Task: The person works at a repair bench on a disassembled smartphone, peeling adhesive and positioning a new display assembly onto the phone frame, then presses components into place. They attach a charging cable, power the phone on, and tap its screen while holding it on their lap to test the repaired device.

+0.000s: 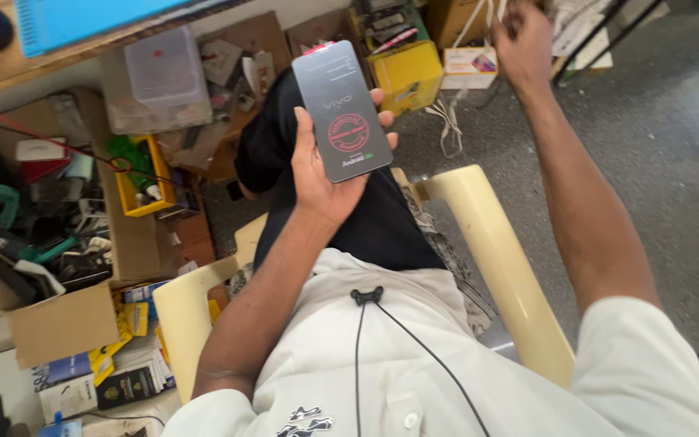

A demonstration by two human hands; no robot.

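I sit in a cream plastic chair [487,243], its arms curving round either side of my lap, with the grey floor [665,162] to my right and a clutter of cardboard boxes [66,324] and a yellow bin [143,182] of small parts to my left. A yellow box [406,74] lies ahead, past my knees.

My left forearm runs up from my chest, and my left hand [321,174] cradles a smartphone [341,112] from below, palm up, fingers wrapped round its far edge, thumb along the near one. The phone sits above my lap, screen up and tilted, with a dark protective film and a round red sticker on it.

My right arm stretches far forward and up; my right hand [523,40] looks loosely curled near some white cords [453,121], but I cannot tell whether it grips anything.

I judge I am at the inspecting stage. Any next move calls for a steady left hold and the right hand brought to the screen.
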